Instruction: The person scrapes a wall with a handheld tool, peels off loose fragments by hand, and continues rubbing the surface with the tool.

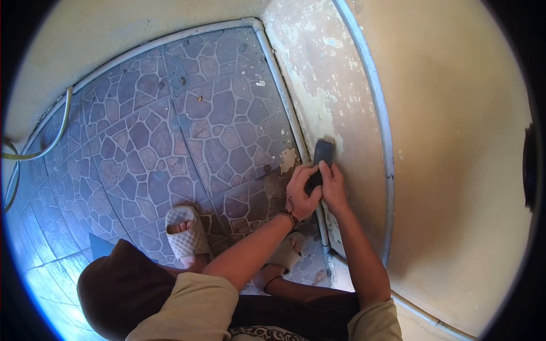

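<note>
A dark grey rectangular block [324, 152] is pressed against the lower wall panel [347, 131], whose paint is patchy and peeling. My left hand [302, 192], with a braided bracelet at the wrist, wraps round the block's near end from the left. From the other side my right hand [334, 186] grips the same block, its thumb lying along the top. The block's underside is hidden against the wall, and the fingers cover its near part. Pale bare patches [318, 102] show on the panel just beyond the block.
A pipe [284, 108] runs along the wall's foot, and a grey-blue strip [375, 91] edges the panel above. Paint flakes [288, 160] lie on the stone-patterned floor [148, 136]. A hose [61, 128] hangs at the left. My slippered feet [187, 230] are close below my hands.
</note>
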`<control>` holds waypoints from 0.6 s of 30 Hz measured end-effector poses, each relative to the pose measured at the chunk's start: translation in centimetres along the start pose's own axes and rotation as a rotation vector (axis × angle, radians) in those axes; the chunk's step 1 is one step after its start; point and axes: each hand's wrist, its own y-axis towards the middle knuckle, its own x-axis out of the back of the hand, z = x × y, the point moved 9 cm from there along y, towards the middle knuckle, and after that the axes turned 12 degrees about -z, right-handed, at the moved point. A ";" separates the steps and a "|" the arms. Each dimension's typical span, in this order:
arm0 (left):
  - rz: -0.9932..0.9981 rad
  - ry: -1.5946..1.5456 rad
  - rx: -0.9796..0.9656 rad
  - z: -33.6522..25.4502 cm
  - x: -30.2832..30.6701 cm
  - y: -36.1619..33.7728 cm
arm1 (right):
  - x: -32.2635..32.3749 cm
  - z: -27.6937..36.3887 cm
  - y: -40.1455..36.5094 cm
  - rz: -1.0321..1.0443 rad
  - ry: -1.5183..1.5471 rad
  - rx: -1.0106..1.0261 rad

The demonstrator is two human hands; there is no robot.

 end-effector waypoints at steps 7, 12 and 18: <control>-0.094 -0.022 0.591 6.2 -0.8 -0.8 | 1.2 0.3 -1.8 -0.043 -0.557 -0.032; -0.094 -0.043 0.352 4.1 -1.9 -1.7 | 1.1 -1.5 -2.4 -0.048 -0.510 0.164; -0.032 -0.047 0.334 3.3 -2.7 -1.9 | 1.3 0.2 -2.5 0.005 -0.519 0.115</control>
